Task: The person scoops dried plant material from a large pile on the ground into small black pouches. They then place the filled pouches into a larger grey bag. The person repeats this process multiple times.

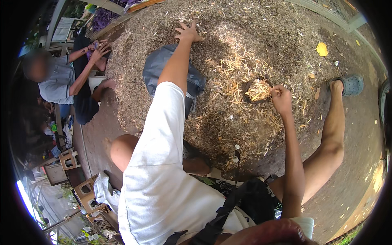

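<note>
My left hand reaches far forward, palm down with spread fingers, on or just over a heap of brown wood chips and shavings. Beneath my left forearm lies a dark plastic bag. My right hand pinches the right rim of a small black bag or pot, which is filled with pale wood shavings. More pale shavings are scattered on the heap around it. The lower part of this small container is hidden in the heap.
Another person sits at the left edge of the heap, hands together. Hollow blocks and a white plastic bag lie at lower left. My clog-shod foot is at right, near a yellow leaf. Framed wire mesh borders the far side.
</note>
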Available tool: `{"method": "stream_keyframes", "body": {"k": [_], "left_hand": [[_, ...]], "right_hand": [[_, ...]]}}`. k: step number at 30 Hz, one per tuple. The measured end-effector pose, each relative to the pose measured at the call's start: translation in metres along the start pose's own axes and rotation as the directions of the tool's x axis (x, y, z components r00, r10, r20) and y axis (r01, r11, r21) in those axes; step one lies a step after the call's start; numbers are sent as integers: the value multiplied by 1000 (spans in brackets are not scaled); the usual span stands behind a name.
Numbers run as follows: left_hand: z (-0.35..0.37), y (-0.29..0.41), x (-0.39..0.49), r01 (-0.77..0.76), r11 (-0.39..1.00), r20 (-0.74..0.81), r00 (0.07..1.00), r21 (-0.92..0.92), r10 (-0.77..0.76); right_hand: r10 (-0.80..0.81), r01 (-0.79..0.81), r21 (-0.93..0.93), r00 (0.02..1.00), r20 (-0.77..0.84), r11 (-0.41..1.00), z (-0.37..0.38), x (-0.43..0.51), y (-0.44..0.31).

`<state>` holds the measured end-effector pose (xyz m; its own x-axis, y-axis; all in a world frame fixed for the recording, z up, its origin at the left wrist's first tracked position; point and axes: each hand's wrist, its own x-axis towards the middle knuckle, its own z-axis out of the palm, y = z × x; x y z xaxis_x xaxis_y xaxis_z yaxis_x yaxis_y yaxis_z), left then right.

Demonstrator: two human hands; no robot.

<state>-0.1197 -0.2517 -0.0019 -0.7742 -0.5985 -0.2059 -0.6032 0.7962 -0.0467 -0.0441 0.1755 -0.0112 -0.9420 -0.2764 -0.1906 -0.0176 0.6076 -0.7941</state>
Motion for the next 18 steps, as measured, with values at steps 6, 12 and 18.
{"method": "stream_keyframes", "body": {"k": [6,12,18], "left_hand": [[27,6,6,-110,991,-106,987,82,118],[48,41,-80,-124,974,-15,992,188,129],[12,58,-70,-159,983,131,980,92,146]], "right_hand": [[-50,50,8,999,-22,999,0,1,0],[-78,78,1,997,-22,997,1,3,2],[-150,155,61,985,-81,986,7,4,11]]}}
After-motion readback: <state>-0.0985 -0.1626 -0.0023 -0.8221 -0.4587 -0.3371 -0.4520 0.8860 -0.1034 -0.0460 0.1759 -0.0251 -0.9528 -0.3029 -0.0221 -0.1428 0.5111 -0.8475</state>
